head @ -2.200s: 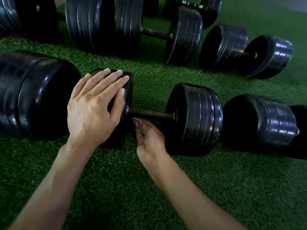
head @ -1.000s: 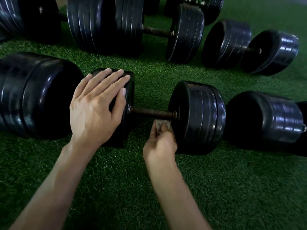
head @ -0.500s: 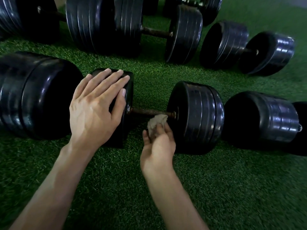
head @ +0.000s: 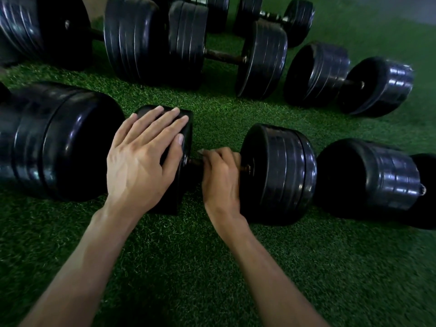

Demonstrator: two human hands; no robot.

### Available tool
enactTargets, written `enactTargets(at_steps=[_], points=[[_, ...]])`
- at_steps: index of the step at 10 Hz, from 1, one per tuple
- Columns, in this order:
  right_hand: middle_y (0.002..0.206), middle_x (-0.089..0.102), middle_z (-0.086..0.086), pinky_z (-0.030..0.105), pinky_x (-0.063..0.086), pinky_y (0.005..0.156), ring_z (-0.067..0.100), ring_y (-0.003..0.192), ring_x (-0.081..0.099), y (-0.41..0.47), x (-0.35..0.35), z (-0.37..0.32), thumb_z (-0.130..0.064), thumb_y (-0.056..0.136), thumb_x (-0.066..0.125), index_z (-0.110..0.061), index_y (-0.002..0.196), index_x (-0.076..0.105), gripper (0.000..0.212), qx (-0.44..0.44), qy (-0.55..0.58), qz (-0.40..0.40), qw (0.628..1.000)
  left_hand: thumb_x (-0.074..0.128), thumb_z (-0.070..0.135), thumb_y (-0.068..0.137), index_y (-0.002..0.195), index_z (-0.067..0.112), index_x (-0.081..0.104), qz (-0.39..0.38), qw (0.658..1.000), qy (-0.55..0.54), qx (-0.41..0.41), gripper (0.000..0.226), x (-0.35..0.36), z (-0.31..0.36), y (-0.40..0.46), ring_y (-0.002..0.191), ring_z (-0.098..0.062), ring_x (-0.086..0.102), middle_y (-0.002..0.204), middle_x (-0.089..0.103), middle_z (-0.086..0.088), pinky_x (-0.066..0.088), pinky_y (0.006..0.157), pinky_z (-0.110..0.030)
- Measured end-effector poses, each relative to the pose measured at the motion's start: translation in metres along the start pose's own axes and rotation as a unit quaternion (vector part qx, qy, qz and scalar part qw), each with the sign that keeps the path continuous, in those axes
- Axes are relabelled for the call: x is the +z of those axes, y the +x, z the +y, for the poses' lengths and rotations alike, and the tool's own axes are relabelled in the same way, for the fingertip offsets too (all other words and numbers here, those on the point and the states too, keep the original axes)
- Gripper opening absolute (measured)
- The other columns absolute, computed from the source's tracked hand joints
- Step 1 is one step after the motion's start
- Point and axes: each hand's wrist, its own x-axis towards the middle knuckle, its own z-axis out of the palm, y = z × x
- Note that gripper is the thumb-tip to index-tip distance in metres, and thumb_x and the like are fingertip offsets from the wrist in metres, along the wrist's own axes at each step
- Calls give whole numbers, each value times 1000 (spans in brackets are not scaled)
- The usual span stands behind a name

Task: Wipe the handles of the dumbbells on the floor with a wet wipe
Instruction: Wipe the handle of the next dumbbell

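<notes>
A black dumbbell (head: pixel 278 173) lies on the green turf in the middle of the view. My left hand (head: pixel 141 159) rests flat on its left weight head, fingers straight. My right hand (head: pixel 220 175) curls over its rusty handle (head: pixel 194 161), which shows only as short stubs at either side of the fist. A small corner of the grey wet wipe (head: pixel 200 151) peeks out by my fingertips; the remainder is hidden under the hand.
A large dumbbell head (head: pixel 59 140) lies against the left side, another dumbbell (head: pixel 368 175) at the right. Several more dumbbells (head: pixel 226 55) lie in a row behind, one (head: pixel 346 81) at the back right. Green turf (head: pixel 188 267) spreads in front.
My right hand, which held the wipe below the handle near the right weight, has moved up and wrapped over the handle. My left hand has stayed on the left weight head.
</notes>
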Motion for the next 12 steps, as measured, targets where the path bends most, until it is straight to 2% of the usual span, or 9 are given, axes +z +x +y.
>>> enactTargets(at_steps=[2, 3, 4, 5, 7, 8, 9, 11, 12], points=[[102, 67, 9, 20, 37, 83, 23, 99, 55, 11, -9, 0, -8, 98, 59, -5, 109, 74, 18, -45, 74, -46, 995, 42, 32, 107, 134, 23, 63, 6, 1000, 1, 1, 35, 1, -1, -2, 140, -12, 45, 143, 56, 7, 32, 118, -41], [106, 74, 4, 27, 50, 90, 19, 103, 66, 32, -29, 6, -12, 99, 59, -13, 111, 75, 20, 12, 71, -161, 984, 44, 32, 107, 133, 24, 64, 11, 1000, 0, -4, 34, 1, -1, -1, 139, -11, 46, 142, 57, 8, 32, 118, -40], [91, 76, 6, 30, 56, 72, 20, 85, 70, 69, -39, -1, -17, 96, 63, -16, 103, 77, 16, -16, -9, -281, 959, 44, 32, 106, 132, 25, 65, 13, 1000, -1, -4, 34, 1, -1, 1, 138, -10, 47, 140, 58, 8, 33, 117, -40], [69, 71, -3, 22, 46, 56, 7, 60, 64, 105, -50, -10, -20, 95, 65, -13, 90, 76, 15, -77, -64, -421, 901, 43, 33, 107, 132, 25, 65, 14, 1000, -6, -5, 35, 0, -1, 2, 137, -10, 48, 140, 58, 8, 33, 117, -40], [70, 75, -12, 23, 55, 80, 0, 70, 71, 152, -72, -3, -23, 91, 71, -19, 102, 78, 14, -160, -212, -594, 760, 42, 33, 107, 134, 25, 64, 10, 1000, -6, -3, 36, 0, -2, 0, 138, -11, 47, 141, 57, 8, 34, 116, -42], [64, 73, -13, 23, 52, 71, -1, 64, 70, 157, -67, -7, -16, 92, 69, -19, 95, 78, 11, -171, -216, -588, 761, 42, 34, 107, 134, 25, 64, 10, 1000, -3, -4, 36, 0, -1, 1, 138, -11, 47, 141, 57, 8, 34, 116, -41], [67, 74, -11, 25, 58, 72, 8, 71, 74, 145, -50, -19, -8, 92, 63, -12, 97, 77, 15, -166, -110, -552, 810, 43, 34, 106, 134, 25, 64, 9, 1000, -4, -9, 36, 0, -1, 2, 138, -11, 47, 141, 58, 8, 34, 116, -41], [67, 73, -7, 29, 58, 65, 9, 61, 68, 147, -49, -8, 0, 89, 60, -23, 69, 73, 33, -178, -238, -583, 756, 43, 34, 106, 133, 25, 64, 11, 1000, -7, -7, 35, 0, -1, 0, 138, -11, 48, 141, 58, 8, 35, 116, -42], [71, 73, 4, 28, 59, 67, 6, 52, 64, 150, -54, 4, 7, 93, 57, 1, 98, 75, 19, -108, -279, -616, 728, 43, 34, 106, 133, 25, 64, 10, 1000, -6, -7, 35, 0, -1, 0, 138, -11, 47, 141, 57, 9, 35, 116, -42]])
